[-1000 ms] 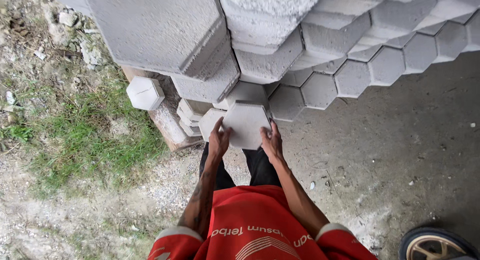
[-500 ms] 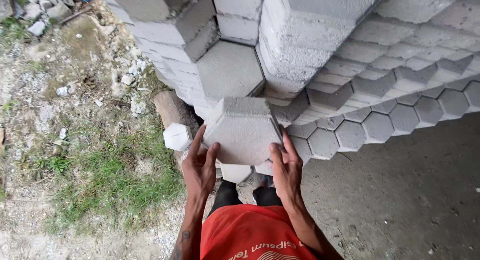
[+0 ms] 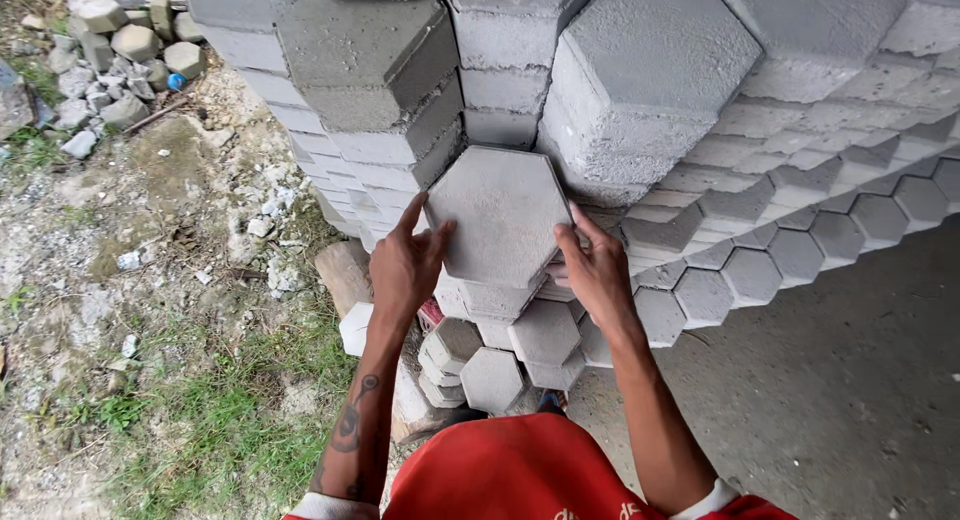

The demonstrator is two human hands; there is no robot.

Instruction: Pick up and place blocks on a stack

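I hold a grey hexagonal concrete paver [image 3: 503, 212] between both hands, its flat top facing me. My left hand [image 3: 405, 265] grips its left edge with fingers spread. My right hand [image 3: 595, 270] presses its right edge. The paver sits against the stacked columns of hexagonal pavers [image 3: 650, 90], on top of a shorter column [image 3: 490, 300] in the gap between taller stacks. Lower pavers [image 3: 490, 375] show beneath my hands.
Tall stacks of grey hexagonal blocks [image 3: 350, 70] fill the upper frame and step down to the right [image 3: 820, 210]. A wooden beam [image 3: 345, 270] lies under the stacks. Rubble and loose stones [image 3: 120, 50] with grass [image 3: 220, 420] lie left; grey paved ground [image 3: 850, 380] is right.
I have raised the paver higher and pushed it forward onto the short column in the gap. My view has moved closer to the stacks.
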